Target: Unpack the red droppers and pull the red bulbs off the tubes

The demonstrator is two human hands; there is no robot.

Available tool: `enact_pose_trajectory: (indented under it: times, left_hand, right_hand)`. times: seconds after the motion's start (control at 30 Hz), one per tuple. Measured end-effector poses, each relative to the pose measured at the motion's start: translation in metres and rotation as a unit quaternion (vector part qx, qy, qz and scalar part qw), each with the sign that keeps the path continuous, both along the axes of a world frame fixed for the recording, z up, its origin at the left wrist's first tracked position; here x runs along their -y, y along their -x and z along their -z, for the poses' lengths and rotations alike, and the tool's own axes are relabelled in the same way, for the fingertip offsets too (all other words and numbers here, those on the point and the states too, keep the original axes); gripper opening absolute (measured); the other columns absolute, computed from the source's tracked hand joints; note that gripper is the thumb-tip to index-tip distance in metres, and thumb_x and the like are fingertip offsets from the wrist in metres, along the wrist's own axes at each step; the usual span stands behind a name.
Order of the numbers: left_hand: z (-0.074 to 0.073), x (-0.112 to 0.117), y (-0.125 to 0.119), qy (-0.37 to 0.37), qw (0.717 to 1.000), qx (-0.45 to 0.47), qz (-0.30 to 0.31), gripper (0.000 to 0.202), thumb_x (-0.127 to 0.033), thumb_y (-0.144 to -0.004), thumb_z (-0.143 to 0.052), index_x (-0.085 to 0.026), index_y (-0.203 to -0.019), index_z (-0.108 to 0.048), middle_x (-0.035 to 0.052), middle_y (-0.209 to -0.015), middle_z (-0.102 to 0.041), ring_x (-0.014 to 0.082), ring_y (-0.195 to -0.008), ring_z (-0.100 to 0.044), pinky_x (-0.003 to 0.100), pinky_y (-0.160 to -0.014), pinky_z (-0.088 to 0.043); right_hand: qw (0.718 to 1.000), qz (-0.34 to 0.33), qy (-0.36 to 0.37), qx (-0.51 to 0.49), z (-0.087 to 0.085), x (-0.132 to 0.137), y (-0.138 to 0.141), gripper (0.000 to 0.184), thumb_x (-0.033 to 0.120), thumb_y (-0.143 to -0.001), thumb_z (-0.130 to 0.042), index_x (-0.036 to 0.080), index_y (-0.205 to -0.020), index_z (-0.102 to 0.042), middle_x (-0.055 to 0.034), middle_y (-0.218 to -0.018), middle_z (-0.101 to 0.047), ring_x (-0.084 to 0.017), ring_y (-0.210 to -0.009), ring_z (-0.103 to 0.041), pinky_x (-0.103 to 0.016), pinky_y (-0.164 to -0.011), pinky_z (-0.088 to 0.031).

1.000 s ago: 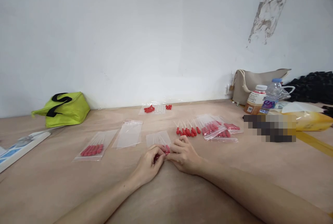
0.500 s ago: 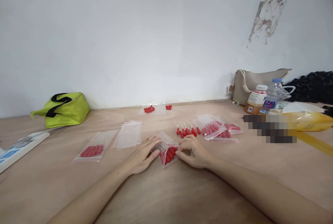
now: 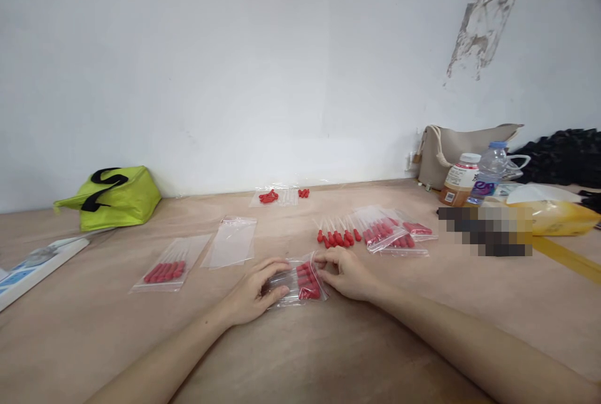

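Note:
A clear zip bag (image 3: 290,291) holding several droppers with red bulbs (image 3: 307,282) lies between my hands, the bulbs toward its right end. My left hand (image 3: 253,291) curves around the left end of this bag, thumb in front and fingers behind. At the opposite end, my right hand (image 3: 345,272) pinches the bag's edge between thumb and fingers. Loose red-bulbed droppers (image 3: 338,236) lie just beyond my right hand, beside a pile of filled zip bags (image 3: 387,233). Another filled bag (image 3: 164,269) rests to the left, and flat bags (image 3: 230,244) without droppers lie behind my left hand.
By the wall lie more red bulbs (image 3: 268,196) and clear tubes on plastic. A green bag (image 3: 119,200) and a power strip (image 3: 40,269) stand left. On the right are bottles (image 3: 461,181), a beige bag (image 3: 434,163) and a yellow package (image 3: 554,219).
The zip bag has turned from slanting to lying sideways, its red bulbs now lined up toward the right. My left hand has moved slightly down; my right hand stays at the bag's edge.

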State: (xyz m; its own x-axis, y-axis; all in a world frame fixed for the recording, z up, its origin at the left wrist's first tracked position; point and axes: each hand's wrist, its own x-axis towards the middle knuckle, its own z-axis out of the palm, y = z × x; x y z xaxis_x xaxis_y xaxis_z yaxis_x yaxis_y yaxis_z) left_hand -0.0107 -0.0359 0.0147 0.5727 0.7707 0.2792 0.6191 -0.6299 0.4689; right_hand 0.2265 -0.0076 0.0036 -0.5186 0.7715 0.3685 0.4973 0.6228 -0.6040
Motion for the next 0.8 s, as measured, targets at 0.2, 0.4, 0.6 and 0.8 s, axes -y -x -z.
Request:
enact_pose_trajectory:
  times: [0.2, 0.4, 0.6, 0.8]
  left_hand:
    - [0.004, -0.001, -0.003, 0.044, 0.999, 0.010, -0.022, 0.035, -0.034, -0.084, -0.045, -0.025, -0.118, -0.047, 0.0027, -0.116, -0.056, 0.0171, -0.103, -0.053, 0.030, -0.088, -0.042]
    - [0.004, 0.002, -0.007, 0.063, 0.997, 0.032, -0.036, 0.036, -0.034, -0.084, -0.045, -0.025, -0.119, -0.048, 0.0028, -0.118, -0.056, 0.0181, -0.105, -0.053, 0.032, -0.091, -0.042]
    - [0.007, 0.001, -0.006, 0.057, 0.998, 0.022, -0.031, 0.037, -0.034, -0.085, -0.043, -0.025, -0.121, -0.046, 0.0028, -0.121, -0.054, 0.0183, -0.108, -0.051, 0.034, -0.093, -0.040]
    - [0.005, -0.001, -0.003, 0.048, 0.999, 0.006, -0.026, 0.039, -0.035, -0.086, -0.042, -0.026, -0.124, -0.044, 0.0031, -0.123, -0.052, 0.0180, -0.110, -0.050, 0.034, -0.093, -0.040]
  right_hand:
    - [0.994, -0.040, 0.105, -0.013, 0.003, -0.007, 0.002, 0.015, 0.019, -0.074, -0.053, 0.018, -0.084, -0.063, 0.0019, -0.071, -0.062, -0.010, -0.061, -0.050, -0.019, -0.056, -0.037]
    - [0.987, -0.011, 0.149, -0.059, 0.015, -0.013, 0.006, 0.016, 0.019, -0.070, -0.058, 0.016, -0.086, -0.058, -0.0003, -0.075, -0.061, -0.010, -0.063, -0.053, -0.020, -0.056, -0.040]
    - [0.972, -0.044, 0.190, -0.128, 0.021, -0.010, 0.017, 0.020, 0.019, -0.073, -0.056, 0.016, -0.092, -0.052, -0.0011, -0.080, -0.062, -0.012, -0.070, -0.057, -0.021, -0.058, -0.043]
    - [0.993, 0.014, 0.105, -0.054, 0.011, -0.008, 0.015, 0.008, 0.019, -0.076, -0.053, 0.016, -0.082, -0.057, -0.0001, -0.073, -0.061, -0.011, -0.066, -0.055, -0.021, -0.058, -0.041]
